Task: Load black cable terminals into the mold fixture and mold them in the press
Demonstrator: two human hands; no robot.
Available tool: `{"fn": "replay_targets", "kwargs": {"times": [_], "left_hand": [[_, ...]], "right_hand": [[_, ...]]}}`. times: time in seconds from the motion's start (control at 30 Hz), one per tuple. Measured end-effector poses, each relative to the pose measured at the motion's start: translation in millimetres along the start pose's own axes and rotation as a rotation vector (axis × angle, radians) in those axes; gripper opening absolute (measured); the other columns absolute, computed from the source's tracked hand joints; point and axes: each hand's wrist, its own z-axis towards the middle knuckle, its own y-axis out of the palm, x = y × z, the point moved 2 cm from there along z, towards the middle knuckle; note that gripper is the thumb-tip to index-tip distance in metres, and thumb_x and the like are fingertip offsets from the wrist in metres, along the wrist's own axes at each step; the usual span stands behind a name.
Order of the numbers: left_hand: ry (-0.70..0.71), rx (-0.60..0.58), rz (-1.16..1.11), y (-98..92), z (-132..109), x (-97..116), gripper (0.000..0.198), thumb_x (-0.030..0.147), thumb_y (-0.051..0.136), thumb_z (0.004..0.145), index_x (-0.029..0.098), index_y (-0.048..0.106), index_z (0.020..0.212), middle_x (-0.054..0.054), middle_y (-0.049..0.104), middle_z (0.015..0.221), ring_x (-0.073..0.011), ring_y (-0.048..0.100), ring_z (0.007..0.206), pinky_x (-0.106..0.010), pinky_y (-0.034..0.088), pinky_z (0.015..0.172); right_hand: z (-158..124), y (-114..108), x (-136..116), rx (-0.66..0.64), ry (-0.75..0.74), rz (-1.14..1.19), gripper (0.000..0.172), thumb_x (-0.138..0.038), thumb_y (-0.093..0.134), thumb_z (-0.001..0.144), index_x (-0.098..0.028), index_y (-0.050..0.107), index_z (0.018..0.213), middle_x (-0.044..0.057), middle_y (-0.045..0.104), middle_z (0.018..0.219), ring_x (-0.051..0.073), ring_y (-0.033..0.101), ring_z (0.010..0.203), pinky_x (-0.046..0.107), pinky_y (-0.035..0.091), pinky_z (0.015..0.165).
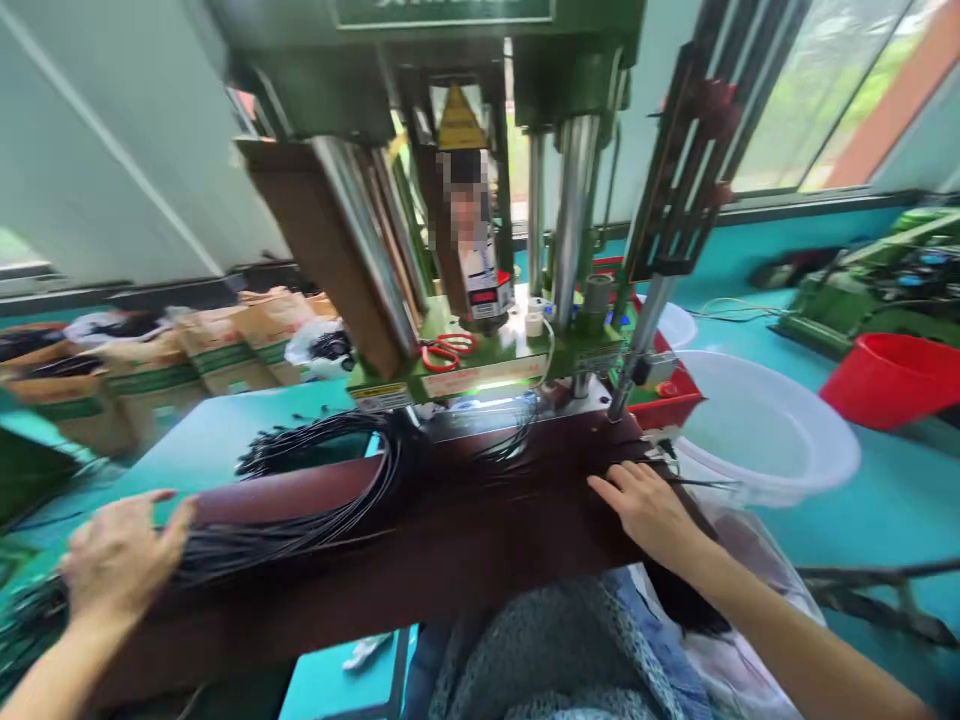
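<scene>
A thick bundle of thin black cables lies looped across a dark reddish-brown padded board in front of the machine. My left hand is cupped over the bundle's lower end at the left, gripping the cables. At the right, my right hand rests on the board with fingers spread. A few thin black wires run just past its fingertips, and it does not appear to hold them. More black cable hangs down near my lap.
A green press with steel columns stands straight ahead, with red-handled scissors on its bed. A person stands beyond it. Filled sacks line the left side. A translucent plastic basin and a red tub sit to the right.
</scene>
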Motion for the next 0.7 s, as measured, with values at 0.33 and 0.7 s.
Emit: {"fn": "replay_targets", "kwargs": {"times": [0.33,0.7], "left_hand": [[0.865,-0.333,-0.422,24.6,-121.0,294.5,0.027,0.024,0.053,0.081,0.020,0.053,0.108,-0.008,0.055,0.109,-0.0226,0.049,0.104,-0.037,0.040,0.087],[0.846,-0.351,-0.310,51.9,-108.0,302.1,0.013,0.013,0.046,0.085,0.017,0.058,0.082,-0.003,0.058,0.080,-0.0174,0.050,0.076,-0.031,0.036,0.066]], "right_hand": [[2.0,39.4,0.5,0.033,0.069,0.191,0.024,-0.012,0.049,0.085,-0.018,0.061,0.105,0.007,0.057,0.092,0.020,0.046,0.084,0.033,0.035,0.076],[15.9,42.1,-16.0,0.141,-0.049,0.266,0.022,-0.015,0.042,0.090,-0.015,0.061,0.101,0.008,0.057,0.085,0.018,0.046,0.080,0.033,0.036,0.072]]}}
